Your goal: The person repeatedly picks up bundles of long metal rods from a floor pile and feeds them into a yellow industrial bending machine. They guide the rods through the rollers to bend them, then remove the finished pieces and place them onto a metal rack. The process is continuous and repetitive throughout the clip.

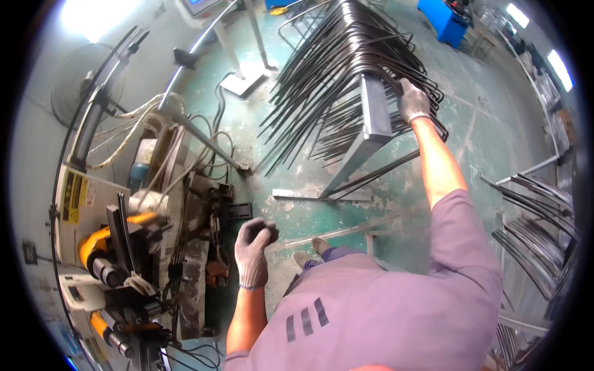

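Note:
My right hand, in a light knitted glove, reaches far forward to a rack piled with dark bent metal rods. Its fingers curl around the bent rods at the rack's near end, on the right of the grey steel beam; how many it grips is hidden. My left hand, also gloved and with darkened fingertips, is held up in front of my body. Its fingers are curled in toward the thumb, and nothing shows in them. Some long rods slant down below the beam toward the rack's foot.
A machine with yellow-and-black parts, hoses and cables stands close on my left. More bent rods hang on a rack at the right. Farther off are a blue cabinet and a wall fan.

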A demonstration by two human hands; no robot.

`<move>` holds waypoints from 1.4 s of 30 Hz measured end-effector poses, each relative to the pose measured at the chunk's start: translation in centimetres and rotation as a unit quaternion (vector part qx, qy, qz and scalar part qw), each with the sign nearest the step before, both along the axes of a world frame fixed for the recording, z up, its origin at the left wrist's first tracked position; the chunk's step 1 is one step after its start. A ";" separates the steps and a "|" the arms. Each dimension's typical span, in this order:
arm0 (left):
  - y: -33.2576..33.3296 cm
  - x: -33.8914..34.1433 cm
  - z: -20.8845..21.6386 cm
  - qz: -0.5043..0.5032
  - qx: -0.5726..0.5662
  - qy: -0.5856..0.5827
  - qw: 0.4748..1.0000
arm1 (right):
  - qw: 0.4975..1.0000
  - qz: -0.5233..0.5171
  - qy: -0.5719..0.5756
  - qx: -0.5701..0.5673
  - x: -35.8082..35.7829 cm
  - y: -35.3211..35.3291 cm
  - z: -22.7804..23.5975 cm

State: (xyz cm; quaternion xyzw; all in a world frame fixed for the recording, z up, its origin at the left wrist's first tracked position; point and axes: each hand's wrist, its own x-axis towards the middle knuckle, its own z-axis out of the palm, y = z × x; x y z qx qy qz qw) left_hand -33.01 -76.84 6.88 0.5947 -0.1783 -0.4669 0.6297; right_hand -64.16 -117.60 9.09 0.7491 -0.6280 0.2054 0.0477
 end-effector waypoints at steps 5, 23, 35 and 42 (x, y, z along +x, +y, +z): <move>-9.6 -2.4 1.5 -0.122 -0.118 -0.107 0.980 | 0.997 0.003 0.035 0.062 0.5 -0.8 4.5; -24.4 -11.8 6.6 -0.184 -0.214 -0.444 0.850 | 0.924 0.108 0.103 -0.351 6.8 -31.1 -1.0; -24.3 -12.3 6.0 -0.147 -0.166 -0.468 0.855 | 0.994 -0.097 0.045 -0.017 12.2 -41.1 2.4; -23.2 -13.2 7.1 -0.122 -0.140 -0.403 0.896 | 0.990 0.041 -0.027 -0.130 8.3 -34.2 3.1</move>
